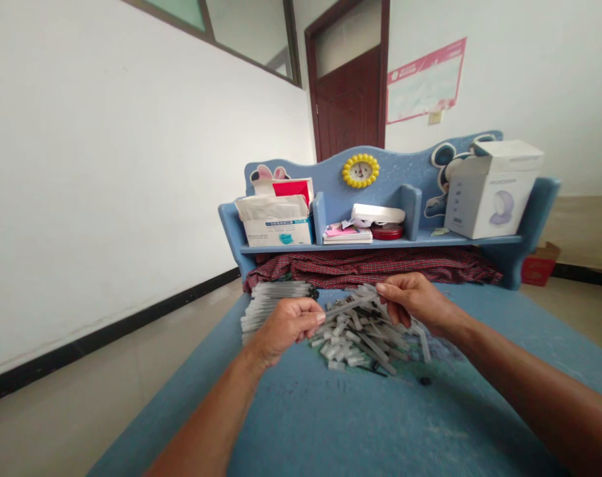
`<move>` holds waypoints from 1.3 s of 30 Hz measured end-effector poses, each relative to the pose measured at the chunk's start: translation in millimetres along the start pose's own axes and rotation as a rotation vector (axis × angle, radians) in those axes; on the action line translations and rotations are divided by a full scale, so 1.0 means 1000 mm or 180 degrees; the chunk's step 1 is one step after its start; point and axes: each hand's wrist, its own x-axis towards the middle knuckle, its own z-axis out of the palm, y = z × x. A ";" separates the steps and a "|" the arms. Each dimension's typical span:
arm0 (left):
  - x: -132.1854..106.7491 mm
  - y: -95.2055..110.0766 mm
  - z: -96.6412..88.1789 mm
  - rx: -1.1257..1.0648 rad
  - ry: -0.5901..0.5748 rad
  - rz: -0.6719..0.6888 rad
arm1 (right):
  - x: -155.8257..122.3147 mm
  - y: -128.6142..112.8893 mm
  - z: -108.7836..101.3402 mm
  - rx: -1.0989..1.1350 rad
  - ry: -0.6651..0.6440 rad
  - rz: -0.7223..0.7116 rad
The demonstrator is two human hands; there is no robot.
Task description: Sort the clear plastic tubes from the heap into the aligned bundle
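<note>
a blue desk (301, 424) fills the lower view, with a dark red door (350, 99) beyond it. a blue shelf (305, 169) stands along the desk's far edge, a red checked cloth (360, 267) bunched beneath it. on the shelf, a white box (499, 192) is at the right end and a smaller carton (281, 230) at the left. a loose heap of translucent pieces (343, 348) lies mid-desk, beside a row of tubes (268, 305) laid side by side. the left hand (288, 328) and right hand (414, 301) are above the heap, well apart, each with thumb and fingers closed on opposite ends of one thin translucent tube (351, 305), which slants up toward the right. smallest, a black cap (424, 381) lies on the desk, near the heap.
</note>
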 end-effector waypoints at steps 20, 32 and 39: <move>0.001 -0.005 -0.007 -0.0279 0.0114 -0.0111 | 0.001 0.002 -0.003 -0.0281 -0.0242 -0.0005; 0.001 -0.005 -0.006 -0.0222 0.0081 -0.0153 | 0.002 0.002 -0.010 0.0050 -0.0485 -0.0041; 0.001 -0.004 -0.006 -0.0203 0.0130 -0.0124 | 0.002 0.003 -0.004 -0.0369 -0.0237 0.0070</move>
